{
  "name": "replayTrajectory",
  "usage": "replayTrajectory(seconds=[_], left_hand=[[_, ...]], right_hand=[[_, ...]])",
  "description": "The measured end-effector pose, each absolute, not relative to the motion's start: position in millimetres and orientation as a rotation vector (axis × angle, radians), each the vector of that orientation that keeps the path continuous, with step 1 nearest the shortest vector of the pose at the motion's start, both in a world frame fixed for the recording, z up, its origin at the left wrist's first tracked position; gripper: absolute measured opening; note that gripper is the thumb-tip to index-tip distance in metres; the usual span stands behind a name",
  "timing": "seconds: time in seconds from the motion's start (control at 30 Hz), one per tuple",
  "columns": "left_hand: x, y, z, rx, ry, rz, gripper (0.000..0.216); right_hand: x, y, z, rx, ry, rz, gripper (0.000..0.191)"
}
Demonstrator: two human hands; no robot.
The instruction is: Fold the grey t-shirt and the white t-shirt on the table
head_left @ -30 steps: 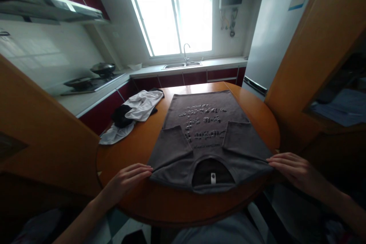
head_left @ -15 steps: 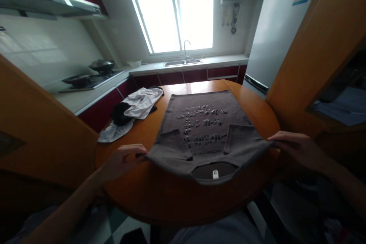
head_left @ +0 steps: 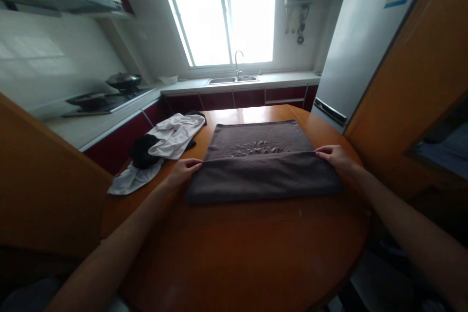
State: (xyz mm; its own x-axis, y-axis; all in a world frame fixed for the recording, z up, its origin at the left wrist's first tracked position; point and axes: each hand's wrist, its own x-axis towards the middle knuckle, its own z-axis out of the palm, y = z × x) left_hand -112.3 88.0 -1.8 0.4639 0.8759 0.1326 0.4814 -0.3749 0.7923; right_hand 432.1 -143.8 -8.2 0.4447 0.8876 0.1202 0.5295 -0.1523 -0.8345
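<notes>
We're pinching the grey shirt (head_left: 263, 178), left hand (head_left: 187, 169) and right hand (head_left: 332, 155) closed on opposite ends of its folded-over edge, neither nearer; it's lying on the desk (head_left: 237, 248), flap running crosswise.

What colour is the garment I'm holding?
Dark grey; the garment shows best in the head view.

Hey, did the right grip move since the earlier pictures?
Yes, forward: the right grip is now nearer the sink, holding an edge of the gray shirt.
</notes>
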Motion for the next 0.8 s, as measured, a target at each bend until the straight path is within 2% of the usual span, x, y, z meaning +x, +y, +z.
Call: replayTrajectory(seconds=[0.17,0.3,0.5,0.8], left_hand=[[-107,105,-12,2.051,1.142,0.756,0.056],[-107,117,-6,2.059,1.185,0.886,0.057],[-94,127,-15,2.118,1.209,0.751,0.051],[-91,134,-16,2.075,1.197,0.830,0.053]], right_hand=[[453,-128,-26,-1.829,-1.168,0.620,0.030],[467,-122,-19,-1.759,-1.144,0.537,0.032],[462,-99,-33,-1.818,-1.123,0.540,0.026],[469,-86,-35,-1.790,-1.071,0.532,0.025]])
